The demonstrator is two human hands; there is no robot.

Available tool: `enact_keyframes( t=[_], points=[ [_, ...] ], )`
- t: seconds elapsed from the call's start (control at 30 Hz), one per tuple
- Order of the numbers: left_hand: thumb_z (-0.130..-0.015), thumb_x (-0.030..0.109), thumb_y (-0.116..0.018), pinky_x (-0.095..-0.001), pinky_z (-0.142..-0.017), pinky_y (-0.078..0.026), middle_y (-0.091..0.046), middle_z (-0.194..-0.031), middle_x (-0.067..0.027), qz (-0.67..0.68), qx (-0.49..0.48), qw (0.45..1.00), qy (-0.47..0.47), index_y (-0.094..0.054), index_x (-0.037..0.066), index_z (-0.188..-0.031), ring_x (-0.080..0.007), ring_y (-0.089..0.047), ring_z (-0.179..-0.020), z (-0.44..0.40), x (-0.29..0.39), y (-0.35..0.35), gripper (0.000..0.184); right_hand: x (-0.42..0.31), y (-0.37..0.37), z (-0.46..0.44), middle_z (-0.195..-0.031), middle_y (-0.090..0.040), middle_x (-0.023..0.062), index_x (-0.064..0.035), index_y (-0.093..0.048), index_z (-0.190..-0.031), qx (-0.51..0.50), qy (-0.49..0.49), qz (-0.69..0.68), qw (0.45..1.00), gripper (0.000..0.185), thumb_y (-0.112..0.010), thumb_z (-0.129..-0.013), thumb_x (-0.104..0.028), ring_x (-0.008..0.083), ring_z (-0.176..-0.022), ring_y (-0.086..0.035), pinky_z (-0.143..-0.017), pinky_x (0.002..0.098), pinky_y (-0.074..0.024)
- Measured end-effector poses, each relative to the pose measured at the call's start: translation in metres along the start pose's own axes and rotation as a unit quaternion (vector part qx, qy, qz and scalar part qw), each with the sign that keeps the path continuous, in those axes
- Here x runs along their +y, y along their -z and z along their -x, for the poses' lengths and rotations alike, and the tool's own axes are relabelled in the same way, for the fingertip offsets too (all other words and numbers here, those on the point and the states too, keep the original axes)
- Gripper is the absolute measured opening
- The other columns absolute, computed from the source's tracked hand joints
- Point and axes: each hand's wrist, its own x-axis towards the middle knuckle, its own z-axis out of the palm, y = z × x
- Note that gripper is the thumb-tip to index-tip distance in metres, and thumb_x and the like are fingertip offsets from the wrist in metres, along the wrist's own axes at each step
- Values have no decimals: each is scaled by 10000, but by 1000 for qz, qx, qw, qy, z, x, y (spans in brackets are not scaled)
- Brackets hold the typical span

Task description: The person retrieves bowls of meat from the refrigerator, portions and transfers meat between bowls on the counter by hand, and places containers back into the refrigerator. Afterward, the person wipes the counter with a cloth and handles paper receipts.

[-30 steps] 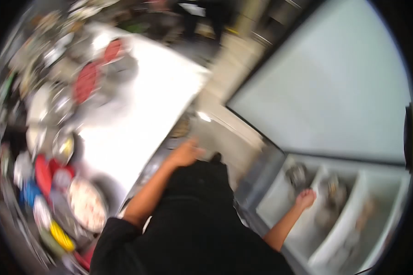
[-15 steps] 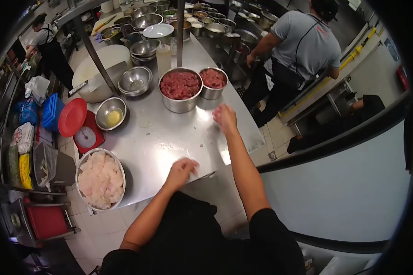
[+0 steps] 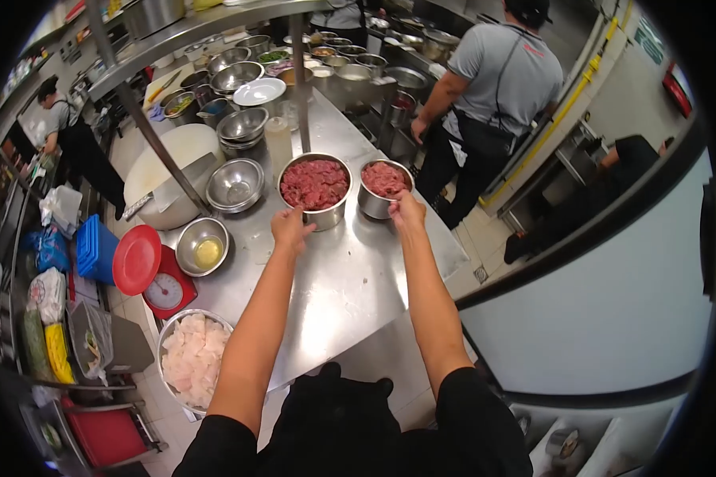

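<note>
My right hand (image 3: 407, 211) has its fingers closed on the near rim of the smaller steel pot (image 3: 376, 206), which holds raw minced-looking red meat (image 3: 384, 180). At the front left of the larger steel pot (image 3: 327, 218) is my left hand (image 3: 291, 230), fingers partly apart; whether it touches the wall I cannot tell. More red raw meat (image 3: 315, 184) fills that larger pot. Both pots stand on the steel table (image 3: 334, 298), with a narrow gap between them.
Left of the pots are steel bowls (image 3: 235, 184), a bowl with yellow liquid (image 3: 203, 246), a red scale (image 3: 167, 290) and a bowl of pale raw pieces (image 3: 193, 362). A cleaver (image 3: 179, 191) lies on a round white board (image 3: 147, 163). A shelf post (image 3: 301, 87) rises behind. Co-workers stand nearby.
Both my hands have reached forward to the pots, the left from the table's near edge. The smaller pot has shifted right, away from the larger one. The view has tilted up somewhat.
</note>
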Motion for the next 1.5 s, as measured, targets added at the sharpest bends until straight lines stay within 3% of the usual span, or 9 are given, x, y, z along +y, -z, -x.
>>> enact_keyframes(
  t=[0.2,0.23,0.3,0.33,0.43,0.5,0.6,0.77,1.5],
  points=[
    [-826,94,-610,-446,-632,-614,-539,-883,-156,-9,27,999,41,-523,-93,-961,-271,-595,-772,-22,12,-15,246,-47,144,123,-729,-520,87,-4,-471,-839,-33,49,-101,993,157,-573,-728,39,137,-567,-496,-466,252,-393],
    [-801,152,-658,-436,-665,-583,-572,-900,-156,-220,-129,963,-87,-552,-70,-987,-287,-601,-796,-36,8,5,308,-50,176,145,-752,-531,84,-13,-477,-850,-35,61,-95,993,157,-571,-736,39,134,-577,-499,-471,252,-389],
    [-750,268,-753,-415,-730,-522,-639,-934,-156,-559,-187,611,-529,-609,-25,-1040,-318,-613,-843,-66,-1,45,436,-61,216,181,-775,-543,81,-21,-483,-862,-1,90,-113,990,158,-568,-743,39,130,-587,-501,-477,252,-385],
    [-732,328,-750,-390,-766,-474,-650,-939,-137,-547,-212,571,-575,-646,27,-1027,-321,-609,-864,-82,-1,56,434,-69,235,209,-775,-551,77,-24,-486,-870,5,82,-94,992,152,-565,-752,30,128,-583,-501,-478,251,-386],
    [-803,283,-705,-386,-805,-478,-637,-1000,-184,-633,-200,563,-492,-638,-3,-1020,-330,-606,-895,-92,7,78,365,-64,310,276,-726,-557,64,-23,-491,-886,85,70,-87,990,145,-577,-772,-4,130,-543,-501,-485,259,-417],
    [-873,246,-653,-357,-741,-508,-625,-967,-196,-549,-346,708,-279,-590,-63,-1019,-254,-609,-845,-84,25,76,347,-44,359,309,-692,-530,66,-31,-469,-851,143,69,-112,981,143,-576,-764,9,131,-518,-478,-463,281,-398],
    [-932,1,-453,-400,-843,-540,-533,-1121,-206,-472,-437,736,-210,-478,-130,-1087,-301,-623,-859,-72,30,75,204,-21,412,361,-671,-506,68,-38,-450,-823,228,75,-173,955,147,-570,-758,14,133,-495,-451,-451,289,-386],
    [-831,-44,-493,-368,-964,-463,-531,-1214,-176,-208,-358,908,68,-443,-115,-1225,-334,-574,-1047,62,41,21,403,52,494,416,-641,-461,58,-63,-413,-789,391,100,-250,880,174,-562,-745,15,135,-479,-437,-444,282,-390],
    [-743,-81,-476,-367,-525,-608,-607,-816,-166,-415,-560,596,400,-524,-95,-877,-263,-647,-629,475,-423,-98,143,151,743,457,-588,-444,2,-100,-486,-723,569,343,-521,536,94,-528,-691,-22,127,-502,-432,-461,254,-399]
  ],
)
